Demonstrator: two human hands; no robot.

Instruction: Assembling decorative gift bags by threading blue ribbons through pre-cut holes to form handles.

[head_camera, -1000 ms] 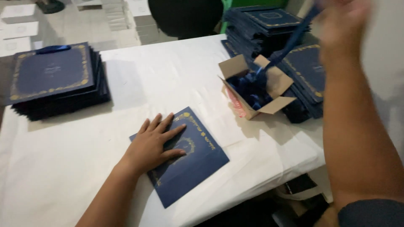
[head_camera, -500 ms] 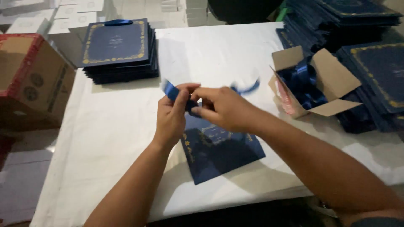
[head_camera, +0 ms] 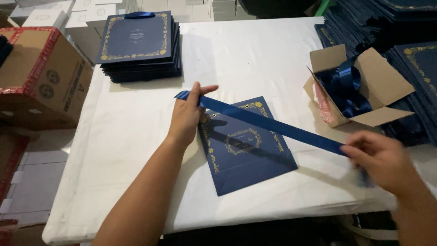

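A blue satin ribbon (head_camera: 268, 122) is stretched taut between both hands, above a flat dark blue paper bag with gold ornament (head_camera: 248, 155) lying on the white table (head_camera: 136, 136). My left hand (head_camera: 186, 114) pinches the ribbon's left end above the bag's upper left corner. My right hand (head_camera: 382, 159) grips the other end at the right, near the table's front edge. Two small holes show at the bag's top edge.
A small open cardboard box (head_camera: 387, 84) holding several blue ribbons sits at the right. A stack of finished blue bags (head_camera: 139, 43) stands at the back left; more blue bags (head_camera: 400, 23) are piled at the back right. A large cardboard carton (head_camera: 41, 77) stands left of the table.
My hands, close together over the bag half a second ago, have drawn apart and pulled the ribbon out straight. A second ago my right hand was lifting the ribbon from the box.
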